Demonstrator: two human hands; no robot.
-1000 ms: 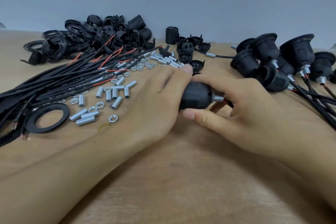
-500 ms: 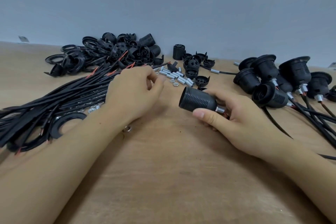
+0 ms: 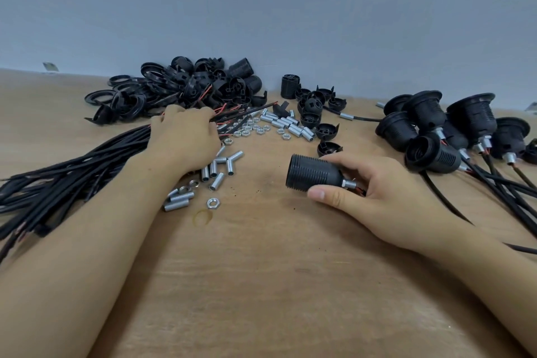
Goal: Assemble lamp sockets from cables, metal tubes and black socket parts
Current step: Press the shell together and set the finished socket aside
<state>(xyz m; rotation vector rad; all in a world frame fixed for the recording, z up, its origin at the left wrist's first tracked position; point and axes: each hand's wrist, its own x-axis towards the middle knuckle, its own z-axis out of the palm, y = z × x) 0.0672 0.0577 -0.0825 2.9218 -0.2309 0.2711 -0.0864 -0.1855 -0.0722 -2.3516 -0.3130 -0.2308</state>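
Right hand (image 3: pixel 386 197) grips the assembled socket (image 3: pixel 315 173) at three o'clock; left hand (image 3: pixel 186 136) at ten o'clock, fingers curled among cables (image 3: pixel 72 171), may snag neighbouring wires.

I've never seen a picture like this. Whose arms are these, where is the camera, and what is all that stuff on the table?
No machine here: a person wearing a head camera looks down at their own hands. The right hand holds a ribbed black plastic lamp socket with a metal tube at its end. The left hand rests on a bundle of black cables. On the wooden table lie short silver metal tubes, loose black socket parts and finished sockets.
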